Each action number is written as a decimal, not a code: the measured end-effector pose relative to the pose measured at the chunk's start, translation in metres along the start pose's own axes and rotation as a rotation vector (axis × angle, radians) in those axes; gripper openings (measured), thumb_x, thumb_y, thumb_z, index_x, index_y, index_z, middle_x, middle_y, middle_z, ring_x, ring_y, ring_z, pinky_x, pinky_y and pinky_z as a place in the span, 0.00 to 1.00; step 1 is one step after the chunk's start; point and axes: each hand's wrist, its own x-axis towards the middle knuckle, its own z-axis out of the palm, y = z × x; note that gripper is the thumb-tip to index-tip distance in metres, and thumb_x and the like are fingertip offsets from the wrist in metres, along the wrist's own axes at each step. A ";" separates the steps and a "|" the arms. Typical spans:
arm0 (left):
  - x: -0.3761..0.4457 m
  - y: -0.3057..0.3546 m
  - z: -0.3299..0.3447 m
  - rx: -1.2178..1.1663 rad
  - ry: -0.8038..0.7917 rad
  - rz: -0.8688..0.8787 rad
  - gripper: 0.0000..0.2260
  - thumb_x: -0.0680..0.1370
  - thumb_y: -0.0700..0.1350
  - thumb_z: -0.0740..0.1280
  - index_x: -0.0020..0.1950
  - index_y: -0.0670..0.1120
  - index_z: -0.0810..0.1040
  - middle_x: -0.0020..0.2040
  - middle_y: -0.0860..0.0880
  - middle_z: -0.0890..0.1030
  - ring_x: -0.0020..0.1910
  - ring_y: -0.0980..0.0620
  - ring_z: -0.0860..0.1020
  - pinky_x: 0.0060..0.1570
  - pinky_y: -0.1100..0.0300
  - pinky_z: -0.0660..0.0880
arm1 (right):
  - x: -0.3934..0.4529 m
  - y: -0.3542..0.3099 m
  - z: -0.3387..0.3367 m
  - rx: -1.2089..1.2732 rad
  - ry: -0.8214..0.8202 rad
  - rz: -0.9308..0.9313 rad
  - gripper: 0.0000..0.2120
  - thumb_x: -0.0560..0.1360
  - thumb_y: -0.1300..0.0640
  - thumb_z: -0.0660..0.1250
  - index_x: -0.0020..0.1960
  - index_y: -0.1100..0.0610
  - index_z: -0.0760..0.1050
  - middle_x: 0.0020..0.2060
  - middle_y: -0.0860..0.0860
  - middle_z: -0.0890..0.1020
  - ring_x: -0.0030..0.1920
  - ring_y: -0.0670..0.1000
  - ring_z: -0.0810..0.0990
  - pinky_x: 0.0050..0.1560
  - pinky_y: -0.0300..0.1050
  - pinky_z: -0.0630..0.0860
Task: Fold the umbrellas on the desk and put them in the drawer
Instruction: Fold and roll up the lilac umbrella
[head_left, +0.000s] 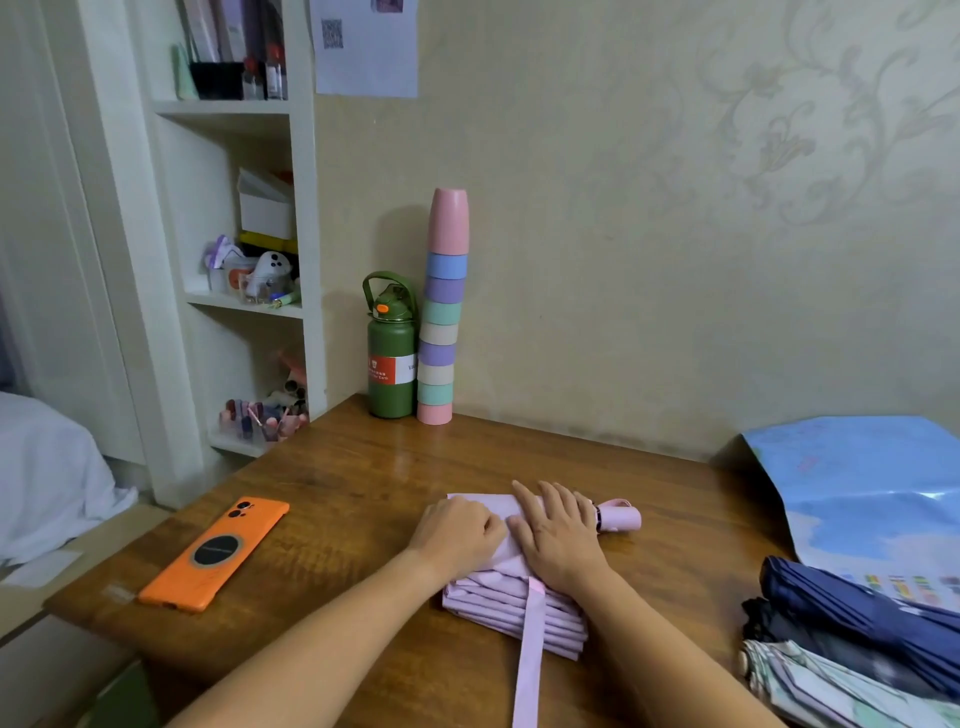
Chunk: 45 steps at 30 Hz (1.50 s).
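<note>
Now both hands work the pink umbrella (511, 597) at the middle of the table (337, 493): my left hand (457, 535) curls over the rolled canopy's far end, my right hand (558, 538) lies flat across it, fingers straight, by the handle (621, 518). Cloth looks thin, soft, likely slippery; pleats would spring loose unpressed. Best grip, I judge: round the stiff core, strap (530, 660) wound last. Other umbrellas (852, 623) wait, right edge.
</note>
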 end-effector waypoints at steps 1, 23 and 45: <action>0.006 0.001 -0.001 -0.006 0.050 -0.020 0.15 0.84 0.49 0.57 0.39 0.47 0.73 0.41 0.47 0.79 0.43 0.45 0.79 0.40 0.55 0.69 | 0.000 0.000 0.001 -0.004 -0.009 -0.004 0.57 0.62 0.27 0.13 0.83 0.42 0.50 0.80 0.52 0.59 0.80 0.55 0.53 0.76 0.54 0.40; 0.037 -0.021 0.022 0.107 -0.398 0.080 0.36 0.82 0.66 0.56 0.82 0.47 0.52 0.79 0.44 0.60 0.76 0.42 0.59 0.74 0.43 0.57 | 0.022 0.037 -0.023 -0.025 -0.244 -0.208 0.53 0.65 0.19 0.34 0.82 0.46 0.52 0.77 0.47 0.64 0.76 0.50 0.61 0.76 0.51 0.53; 0.050 -0.006 -0.007 0.142 -0.635 0.129 0.28 0.81 0.59 0.67 0.70 0.39 0.67 0.63 0.39 0.77 0.59 0.39 0.77 0.51 0.51 0.73 | 0.024 0.028 -0.057 -0.012 -0.501 -0.125 0.24 0.73 0.41 0.72 0.63 0.51 0.72 0.58 0.52 0.80 0.54 0.54 0.77 0.54 0.49 0.75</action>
